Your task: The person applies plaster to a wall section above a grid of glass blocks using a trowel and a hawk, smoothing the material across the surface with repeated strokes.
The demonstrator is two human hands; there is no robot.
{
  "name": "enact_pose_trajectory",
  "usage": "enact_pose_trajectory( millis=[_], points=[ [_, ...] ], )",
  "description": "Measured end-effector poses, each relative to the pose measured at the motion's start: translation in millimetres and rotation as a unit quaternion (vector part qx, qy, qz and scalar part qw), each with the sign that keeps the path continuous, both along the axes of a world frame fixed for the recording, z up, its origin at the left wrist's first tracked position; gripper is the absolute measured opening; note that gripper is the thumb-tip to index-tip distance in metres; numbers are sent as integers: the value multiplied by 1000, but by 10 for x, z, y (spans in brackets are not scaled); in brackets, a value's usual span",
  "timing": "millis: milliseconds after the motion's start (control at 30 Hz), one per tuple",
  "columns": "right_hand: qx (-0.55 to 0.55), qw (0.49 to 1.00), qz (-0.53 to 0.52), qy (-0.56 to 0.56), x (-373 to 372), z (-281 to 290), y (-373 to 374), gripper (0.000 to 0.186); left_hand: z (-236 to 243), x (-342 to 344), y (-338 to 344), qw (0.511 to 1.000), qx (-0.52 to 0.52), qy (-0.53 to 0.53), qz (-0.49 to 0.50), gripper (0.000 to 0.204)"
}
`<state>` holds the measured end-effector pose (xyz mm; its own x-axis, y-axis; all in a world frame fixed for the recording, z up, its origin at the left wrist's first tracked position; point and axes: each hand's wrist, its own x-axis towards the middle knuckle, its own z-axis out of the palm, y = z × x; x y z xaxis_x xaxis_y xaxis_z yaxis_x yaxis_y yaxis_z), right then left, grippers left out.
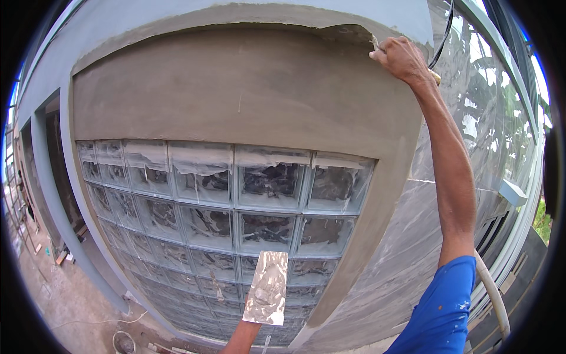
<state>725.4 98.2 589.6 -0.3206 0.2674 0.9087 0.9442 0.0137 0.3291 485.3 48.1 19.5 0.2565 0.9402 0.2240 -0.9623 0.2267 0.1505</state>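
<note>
My right hand [402, 59] is raised to the upper right corner of a wet grey plastered wall [247, 88]. It is closed on a tool handle [435, 75] whose working end is hidden against the plaster edge. My left hand is hidden low at the bottom behind a flat metal plaster board [268, 288], which it holds up from below; only its forearm [240, 339] shows. The board carries a thin smear of grey plaster. Below the fresh plaster is a window of glass blocks [236, 218].
A smooth grey painted band frames the plaster at the top and left [53, 118]. To the right the wall [489, 118] is streaked and pale. A pale hose [492, 295] runs down at lower right. Dusty ground with a cable and debris [88, 307] lies lower left.
</note>
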Motion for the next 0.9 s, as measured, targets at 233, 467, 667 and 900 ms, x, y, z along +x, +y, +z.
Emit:
enact_pose_trajectory(
  millis=[233,467,667,900],
  points=[
    [-32,999,-29,32,346,28,-92,32,115,-7,-111,1000,-2,16,15,40],
    [-39,998,-9,44,791,-74,-107,30,128,-60,-108,999,-1,30,25,40],
    [-2,999,37,-10,302,-158,-19,37,130,-67,-102,999,-3,42,30,41],
    [13,1000,12,-19,-114,-23,25,37,131,-76,-90,998,3,53,39,41]
  ],
)
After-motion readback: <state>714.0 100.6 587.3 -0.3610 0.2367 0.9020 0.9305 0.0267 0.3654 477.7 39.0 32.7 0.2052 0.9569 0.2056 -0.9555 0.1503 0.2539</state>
